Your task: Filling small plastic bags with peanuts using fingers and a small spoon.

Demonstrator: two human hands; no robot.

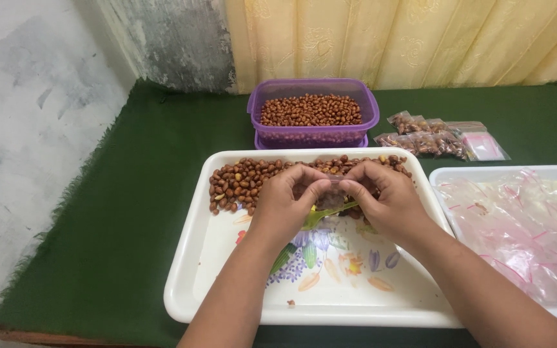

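Head camera is looking down on the green-covered worktop point(130, 212), where I am working over the white flowered tray point(227, 283), and I am judging the main risk from the large things down. Both trays are sitting close together, so a careless elbow could be nudging the second tray of empty clear bags point(517, 232) on my right. Peanuts point(240, 180) are heaped along the far end of my tray, just beyond my knuckles, and a slip could be scattering them over the rim. My left hand point(285, 203) and right hand point(385, 203) are pinching a small clear bag point(331, 193) between them, fingers point(314, 187) clenched on its top edge; if that grip is loosening, the bag may be spilling. I am not making out how full it is, since my hands are covering most of it. Behind, the purple tub of peanuts point(312, 111) is half hiding its own lid, and the filled packets point(436, 136) are too small to read clearly.
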